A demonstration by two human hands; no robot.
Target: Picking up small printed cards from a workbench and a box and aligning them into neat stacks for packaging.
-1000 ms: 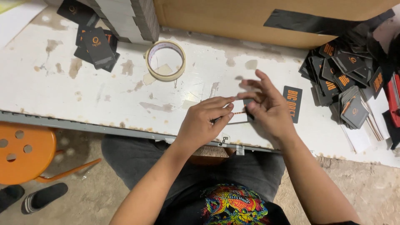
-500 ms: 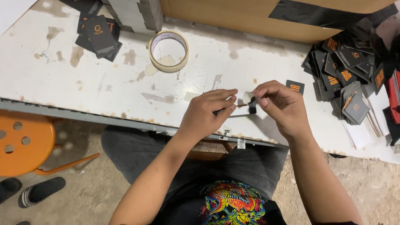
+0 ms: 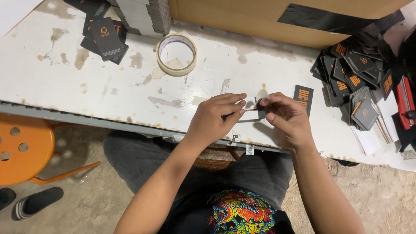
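I see both hands meet over the table edge, wrists bent in | left hand (image 3: 215, 119) pinches shut on a thin string (image 3: 249, 111) | right hand (image 3: 284, 119) pinches shut on a small black tag (image 3: 261, 113), string end touching it | another black tag (image 3: 303, 99) lies just right of that pinch | tape roll (image 3: 176, 54) far up-left
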